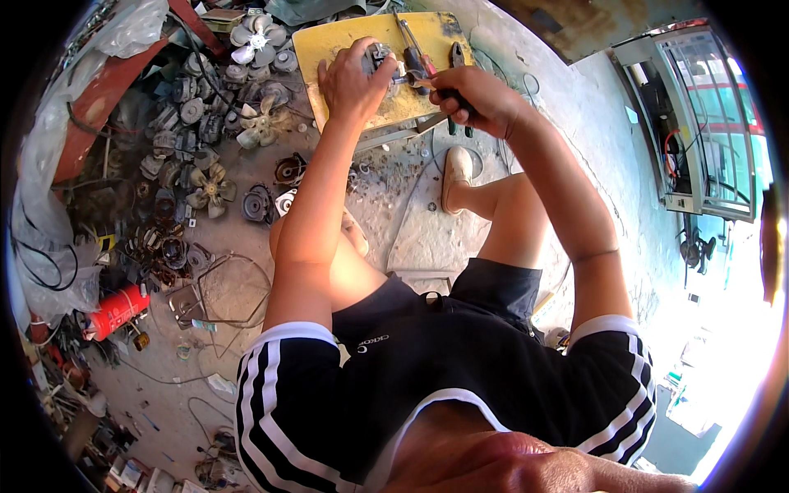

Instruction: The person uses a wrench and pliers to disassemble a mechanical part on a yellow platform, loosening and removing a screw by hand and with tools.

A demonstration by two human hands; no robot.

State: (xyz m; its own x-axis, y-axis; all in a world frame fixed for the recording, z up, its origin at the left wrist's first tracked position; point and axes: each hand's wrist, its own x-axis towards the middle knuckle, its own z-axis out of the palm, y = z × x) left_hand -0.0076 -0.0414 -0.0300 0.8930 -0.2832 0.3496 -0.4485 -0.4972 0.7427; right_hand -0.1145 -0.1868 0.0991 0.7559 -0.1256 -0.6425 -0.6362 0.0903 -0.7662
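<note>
On a worn yellow board [320,53], my left hand [353,82] grips a small grey metal motor part [380,59]. My right hand [481,103] is wrapped round a dark-handled tool [460,107], whose metal end points left toward the part; its exact kind is hard to make out. Between my hands lie screwdrivers [407,34] with metal shafts and dark or red handles. Behind my right hand is a pair of pliers [457,54], partly hidden.
At left are several motors [191,110], fan blades [251,37], loose cables and a red cylinder [115,312]. A metal-framed glass cabinet [723,115] stands at right. My legs and sandalled foot [457,172] are below the board, on a littered concrete floor [394,230].
</note>
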